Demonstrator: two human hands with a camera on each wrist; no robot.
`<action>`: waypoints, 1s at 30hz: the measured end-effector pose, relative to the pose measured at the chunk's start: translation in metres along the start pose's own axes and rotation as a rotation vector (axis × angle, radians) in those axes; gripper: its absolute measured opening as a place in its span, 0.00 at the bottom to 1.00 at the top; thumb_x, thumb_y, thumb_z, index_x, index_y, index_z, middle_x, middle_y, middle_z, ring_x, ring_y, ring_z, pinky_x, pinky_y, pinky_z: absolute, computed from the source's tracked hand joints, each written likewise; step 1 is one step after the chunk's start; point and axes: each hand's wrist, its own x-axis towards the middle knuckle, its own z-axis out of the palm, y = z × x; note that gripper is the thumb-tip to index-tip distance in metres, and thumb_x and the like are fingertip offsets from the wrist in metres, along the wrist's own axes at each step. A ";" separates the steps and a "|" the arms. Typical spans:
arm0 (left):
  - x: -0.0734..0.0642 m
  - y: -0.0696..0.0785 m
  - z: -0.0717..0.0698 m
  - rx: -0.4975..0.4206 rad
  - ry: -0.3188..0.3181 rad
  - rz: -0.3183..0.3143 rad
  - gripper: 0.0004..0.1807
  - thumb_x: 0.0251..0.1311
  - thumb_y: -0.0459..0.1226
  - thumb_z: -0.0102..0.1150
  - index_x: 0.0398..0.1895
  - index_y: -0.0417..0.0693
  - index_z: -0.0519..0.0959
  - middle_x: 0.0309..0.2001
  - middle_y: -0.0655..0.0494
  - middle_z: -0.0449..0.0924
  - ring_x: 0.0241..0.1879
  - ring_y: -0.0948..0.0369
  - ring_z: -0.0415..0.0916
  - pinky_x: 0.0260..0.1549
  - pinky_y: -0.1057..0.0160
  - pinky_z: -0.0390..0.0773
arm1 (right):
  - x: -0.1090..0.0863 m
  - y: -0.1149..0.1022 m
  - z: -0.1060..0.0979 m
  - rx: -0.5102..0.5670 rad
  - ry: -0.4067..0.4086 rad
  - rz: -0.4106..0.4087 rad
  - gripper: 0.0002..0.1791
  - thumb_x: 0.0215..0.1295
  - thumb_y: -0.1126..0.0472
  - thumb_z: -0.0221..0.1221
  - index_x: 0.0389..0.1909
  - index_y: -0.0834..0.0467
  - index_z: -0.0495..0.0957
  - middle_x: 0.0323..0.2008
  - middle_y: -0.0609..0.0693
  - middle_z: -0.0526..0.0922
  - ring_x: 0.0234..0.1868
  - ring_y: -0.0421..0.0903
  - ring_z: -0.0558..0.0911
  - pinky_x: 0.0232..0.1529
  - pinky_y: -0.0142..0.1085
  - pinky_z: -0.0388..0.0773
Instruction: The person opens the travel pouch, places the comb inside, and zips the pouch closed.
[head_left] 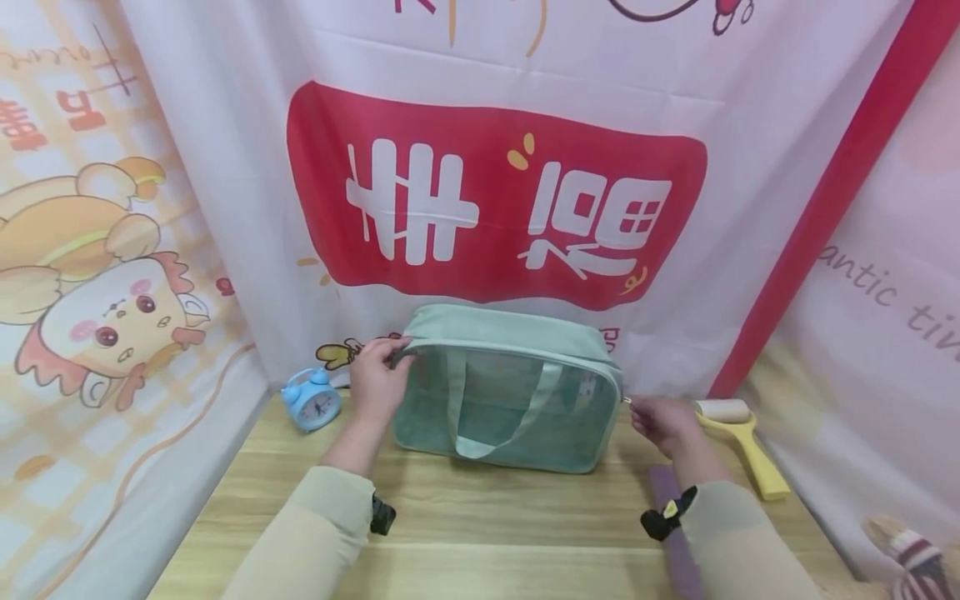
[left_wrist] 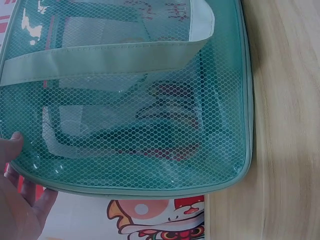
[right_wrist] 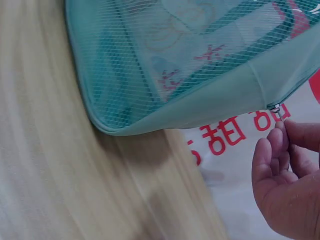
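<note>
A mint-green see-through mesh bag stands upright on the table, its looped strap handle hanging down the front. My left hand grips the bag's upper left corner. In the left wrist view, that left hand has its thumb on the mesh face and its fingers behind the edge. At the bag's right side, my right hand pinches a small metal zipper pull between thumb and index finger. The right wrist view shows the zipper slider at the bag's edge, just above the fingertips.
A light blue alarm clock stands left of the bag. To the right lie a lint roller with a yellow handle and a purple strip, partly under my right forearm. A printed curtain hangs close behind the bag. A plush toy is at lower right.
</note>
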 end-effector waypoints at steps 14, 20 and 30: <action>-0.006 -0.004 0.004 -0.023 0.063 0.048 0.12 0.61 0.28 0.74 0.48 0.41 0.90 0.49 0.45 0.87 0.49 0.47 0.83 0.50 0.49 0.83 | -0.005 -0.013 -0.006 0.088 0.023 0.061 0.15 0.76 0.73 0.57 0.29 0.59 0.85 0.27 0.49 0.86 0.29 0.39 0.85 0.38 0.31 0.86; -0.008 0.001 0.006 -0.034 0.071 0.051 0.12 0.61 0.26 0.74 0.48 0.41 0.90 0.49 0.45 0.87 0.51 0.47 0.83 0.52 0.49 0.83 | -0.009 -0.023 -0.007 0.069 0.005 0.052 0.16 0.76 0.72 0.57 0.28 0.56 0.85 0.28 0.47 0.87 0.30 0.38 0.85 0.40 0.31 0.86; -0.010 0.000 0.008 -0.027 0.073 0.058 0.12 0.62 0.28 0.74 0.48 0.42 0.91 0.49 0.48 0.88 0.52 0.48 0.84 0.52 0.50 0.83 | -0.018 -0.040 -0.001 0.044 0.019 0.017 0.15 0.77 0.69 0.59 0.30 0.52 0.85 0.31 0.46 0.86 0.34 0.38 0.85 0.44 0.31 0.86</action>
